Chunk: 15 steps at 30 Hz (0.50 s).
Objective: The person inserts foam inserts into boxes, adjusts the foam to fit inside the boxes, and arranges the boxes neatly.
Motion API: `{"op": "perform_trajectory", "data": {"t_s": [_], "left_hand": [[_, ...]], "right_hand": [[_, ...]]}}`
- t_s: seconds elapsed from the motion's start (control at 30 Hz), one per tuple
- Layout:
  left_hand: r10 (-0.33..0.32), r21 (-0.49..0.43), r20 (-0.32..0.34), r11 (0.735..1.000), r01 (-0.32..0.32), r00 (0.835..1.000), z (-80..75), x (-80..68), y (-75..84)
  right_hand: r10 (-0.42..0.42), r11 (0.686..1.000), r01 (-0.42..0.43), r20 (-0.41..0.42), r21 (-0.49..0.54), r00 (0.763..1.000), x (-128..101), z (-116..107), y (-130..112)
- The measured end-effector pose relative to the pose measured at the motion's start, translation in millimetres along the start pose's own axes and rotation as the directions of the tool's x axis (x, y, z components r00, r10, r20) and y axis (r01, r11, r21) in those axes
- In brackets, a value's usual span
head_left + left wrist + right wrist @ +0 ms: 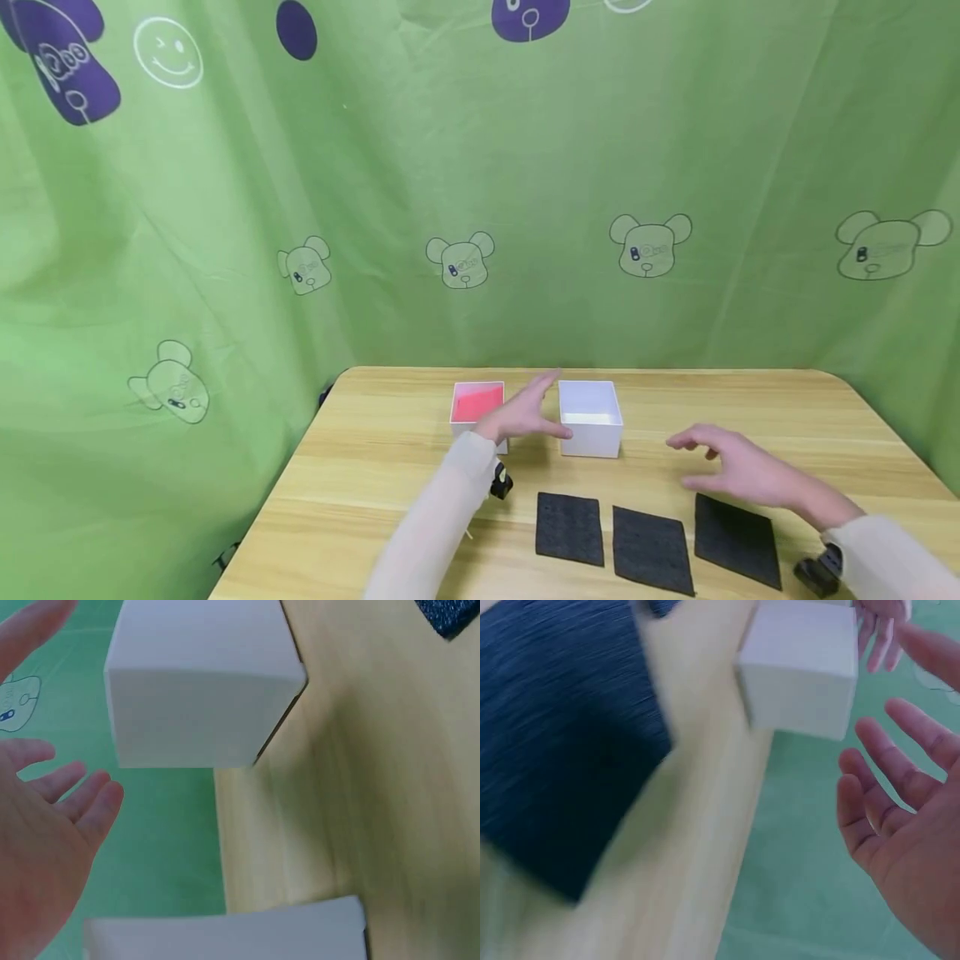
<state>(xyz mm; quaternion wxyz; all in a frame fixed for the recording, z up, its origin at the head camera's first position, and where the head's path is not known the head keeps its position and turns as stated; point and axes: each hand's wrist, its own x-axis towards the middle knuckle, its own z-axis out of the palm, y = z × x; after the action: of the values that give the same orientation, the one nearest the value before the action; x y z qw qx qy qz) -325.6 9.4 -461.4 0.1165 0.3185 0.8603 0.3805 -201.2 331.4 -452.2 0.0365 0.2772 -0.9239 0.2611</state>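
My left hand (525, 414) hovers with spread fingers between two white boxes, its thumb close to the left side of the right-hand white box (590, 440). In the left wrist view that box (202, 712) stands beyond the fingers, apart from the palm. The left-hand white box, partly hidden by my left wrist, has a pink-red sheet (478, 403) inside. Over the table's right side my right hand (738, 467) hangs in the air, fingers loosely bent, holding nothing. Below it lies a dark cloth square (738, 542); in the right wrist view this cloth (562, 735) is blurred.
Two more dark squares, a left one (569, 528) and a middle one (651, 550), lie in a row near the front of the wooden table (360, 467). Behind the table's far edge hangs a green curtain (555, 317) with printed bear heads.
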Motion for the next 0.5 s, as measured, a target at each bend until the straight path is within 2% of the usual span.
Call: {"op": "perform_trajectory", "data": {"t_s": [0.13, 0.5], "left_hand": [[-0.012, -0.003, -0.011, 1.0, 0.012, 1.0, 7.2, 5.0, -1.2], [-0.031, 0.076, -0.015, 0.997, 0.032, 0.999, 14.5, 14.4, 4.4]], "right_hand": [[0.044, 0.998, -0.041, 0.065, -0.046, 0.997, -21, 3, 10], [0.021, 0.99, -0.007, 0.097, -0.142, 0.995, -61, 24, 37]]}}
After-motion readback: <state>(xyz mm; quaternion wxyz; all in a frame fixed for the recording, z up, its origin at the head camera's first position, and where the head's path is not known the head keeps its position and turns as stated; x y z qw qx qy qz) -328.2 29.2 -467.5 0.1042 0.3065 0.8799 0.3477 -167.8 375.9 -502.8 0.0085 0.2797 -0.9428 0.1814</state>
